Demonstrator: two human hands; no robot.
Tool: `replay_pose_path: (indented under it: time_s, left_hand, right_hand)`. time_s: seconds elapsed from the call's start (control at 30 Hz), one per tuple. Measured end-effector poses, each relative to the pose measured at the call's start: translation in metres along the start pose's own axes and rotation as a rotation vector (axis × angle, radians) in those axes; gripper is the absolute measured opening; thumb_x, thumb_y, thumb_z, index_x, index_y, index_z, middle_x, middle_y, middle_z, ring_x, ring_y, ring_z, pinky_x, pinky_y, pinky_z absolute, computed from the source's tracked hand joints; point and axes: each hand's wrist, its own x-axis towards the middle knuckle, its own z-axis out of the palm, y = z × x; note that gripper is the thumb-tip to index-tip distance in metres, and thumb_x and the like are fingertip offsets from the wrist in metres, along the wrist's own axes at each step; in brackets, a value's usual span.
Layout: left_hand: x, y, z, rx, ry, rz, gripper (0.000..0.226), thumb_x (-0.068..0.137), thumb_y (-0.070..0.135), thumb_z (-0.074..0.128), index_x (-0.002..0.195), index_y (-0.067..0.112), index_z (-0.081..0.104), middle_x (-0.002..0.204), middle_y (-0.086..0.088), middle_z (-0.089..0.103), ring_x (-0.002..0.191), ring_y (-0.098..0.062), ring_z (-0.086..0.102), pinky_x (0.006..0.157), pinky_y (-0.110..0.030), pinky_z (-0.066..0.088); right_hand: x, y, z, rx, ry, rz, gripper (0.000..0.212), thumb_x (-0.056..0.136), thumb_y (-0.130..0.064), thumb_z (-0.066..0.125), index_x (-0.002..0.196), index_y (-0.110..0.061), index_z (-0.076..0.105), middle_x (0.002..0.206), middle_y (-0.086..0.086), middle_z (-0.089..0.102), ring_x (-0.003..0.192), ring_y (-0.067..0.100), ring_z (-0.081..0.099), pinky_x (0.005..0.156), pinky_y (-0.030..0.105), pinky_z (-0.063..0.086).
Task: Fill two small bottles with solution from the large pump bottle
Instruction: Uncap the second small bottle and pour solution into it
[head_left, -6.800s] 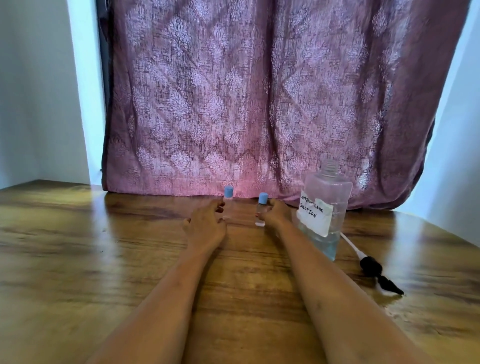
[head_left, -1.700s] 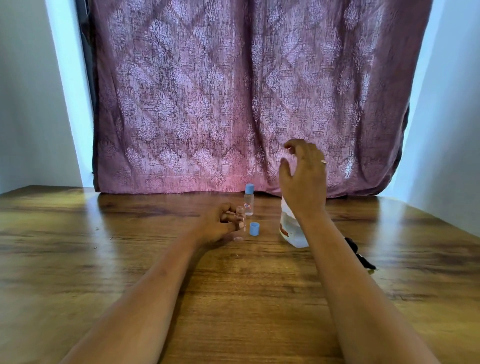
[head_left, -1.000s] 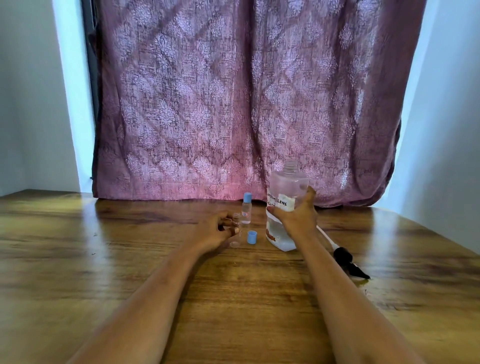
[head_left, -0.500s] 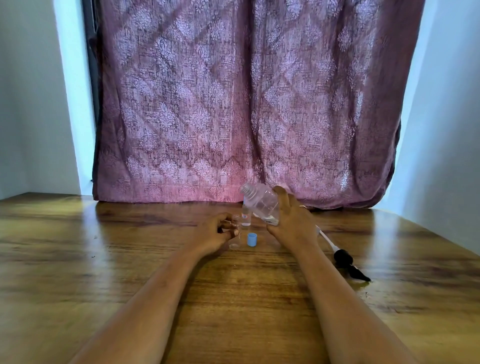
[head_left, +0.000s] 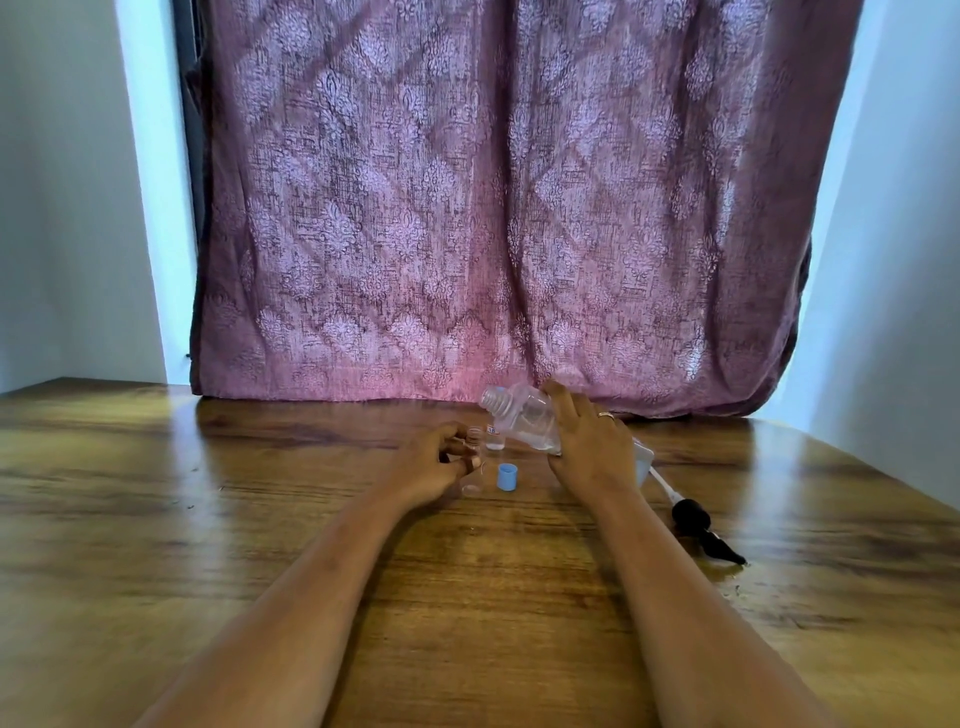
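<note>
My right hand grips the large clear bottle, which is tipped far over to the left with its open threaded neck above the small bottles. My left hand pinches an uncapped small clear bottle that stands upright on the wooden table. Its blue cap lies on the table just to the right. The second small bottle stands behind, partly hidden by the large bottle; its cap is not visible.
The black pump head with its white tube lies on the table to the right of my right arm, with a wet patch by its tip. A mauve patterned curtain hangs along the table's far edge.
My right hand took the large bottle off the table, then tipped it leftward over the small bottles, lower now than half a second ago. My left hand kept holding the uncapped small bottle.
</note>
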Motion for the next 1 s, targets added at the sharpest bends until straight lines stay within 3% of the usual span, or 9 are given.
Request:
replay_pose_path:
  time_s: [0.2, 0.3, 0.43, 0.8, 0.9, 1.0]
  left_hand:
    - [-0.0011, 0.001, -0.0001, -0.016, -0.001, -0.009, 0.034, 0.085, 0.022, 0.067, 0.118, 0.022, 0.057, 0.099, 0.009, 0.065, 0.095, -0.009, 0.06, 0.086, -0.024, 0.046]
    - [-0.0014, 0.0011, 0.0001, -0.035, -0.005, -0.012, 0.032, 0.085, 0.02, 0.067, 0.115, 0.023, 0.057, 0.096, 0.011, 0.064, 0.093, -0.007, 0.059, 0.078, -0.018, 0.044]
    - [-0.0007, 0.0006, 0.0013, -0.062, 0.001, -0.031, 0.03, 0.084, 0.021, 0.068, 0.112, 0.025, 0.058, 0.097, 0.009, 0.065, 0.098, -0.012, 0.062, 0.09, -0.028, 0.046]
    - [-0.002, 0.0016, 0.0013, -0.085, 0.01, -0.056, 0.039, 0.084, 0.021, 0.068, 0.121, 0.021, 0.057, 0.112, 0.002, 0.067, 0.106, -0.014, 0.059, 0.096, -0.033, 0.045]
    - [-0.002, 0.0015, 0.001, -0.077, 0.005, -0.048, 0.037, 0.084, 0.021, 0.068, 0.12, 0.022, 0.057, 0.108, 0.004, 0.066, 0.105, -0.014, 0.06, 0.093, -0.031, 0.045]
    - [-0.0031, 0.003, 0.0005, -0.098, 0.0, -0.042, 0.035, 0.085, 0.018, 0.067, 0.118, 0.022, 0.057, 0.102, 0.007, 0.064, 0.103, -0.013, 0.06, 0.081, -0.022, 0.044]
  right_hand:
    - [0.0005, 0.0, 0.0017, -0.053, 0.009, -0.006, 0.076, 0.081, -0.009, 0.057, 0.14, -0.033, 0.016, 0.135, 0.004, 0.046, 0.109, 0.031, 0.056, 0.093, 0.043, 0.041]
    - [0.0001, -0.0001, 0.0025, -0.058, 0.017, -0.004, 0.076, 0.081, -0.007, 0.056, 0.14, -0.034, 0.016, 0.135, 0.003, 0.046, 0.107, 0.031, 0.057, 0.093, 0.043, 0.04]
    - [0.0009, 0.0011, 0.0044, -0.057, 0.015, -0.011, 0.079, 0.079, -0.007, 0.06, 0.138, -0.036, 0.015, 0.135, 0.002, 0.046, 0.107, 0.03, 0.057, 0.095, 0.043, 0.039]
    - [0.0017, 0.0021, 0.0026, -0.062, 0.068, -0.02, 0.078, 0.077, -0.002, 0.057, 0.136, -0.038, 0.021, 0.133, 0.001, 0.049, 0.116, 0.03, 0.052, 0.098, 0.044, 0.036]
    - [0.0022, 0.0014, 0.0011, -0.048, 0.076, -0.018, 0.078, 0.077, -0.002, 0.056, 0.137, -0.038, 0.022, 0.132, 0.001, 0.049, 0.117, 0.029, 0.05, 0.099, 0.044, 0.035]
    - [0.002, 0.0012, 0.0001, -0.06, 0.079, -0.024, 0.077, 0.078, -0.002, 0.055, 0.138, -0.038, 0.022, 0.134, 0.0, 0.048, 0.119, 0.028, 0.048, 0.1, 0.043, 0.034]
